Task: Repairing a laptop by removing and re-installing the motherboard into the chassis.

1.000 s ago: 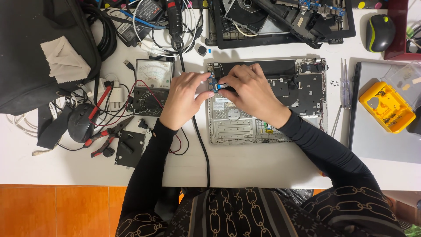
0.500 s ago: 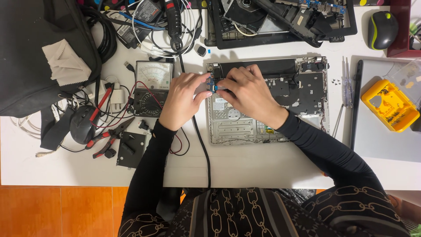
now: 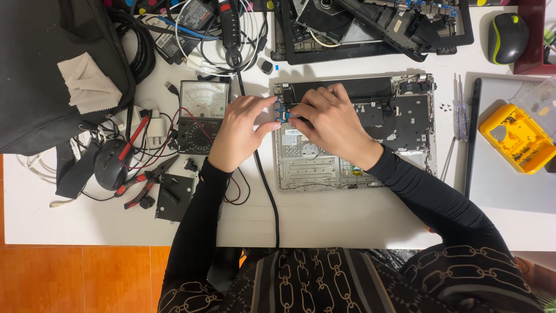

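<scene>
Both hands pinch at a small blue board in an opened laptop base.

The small blue board (image 3: 282, 110) sits at the upper left corner of the laptop base (image 3: 353, 162). The left hand (image 3: 240, 130) touches it with thumb and forefinger narrowed; the right hand (image 3: 330, 119) presses curled fingertips beside it. An analog multimeter (image 3: 200, 116) lies just left.

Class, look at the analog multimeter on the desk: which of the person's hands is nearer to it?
Left. The left hand lies right beside the analog multimeter, just to its right; the right hand is farther off, over the opened laptop base.
</scene>
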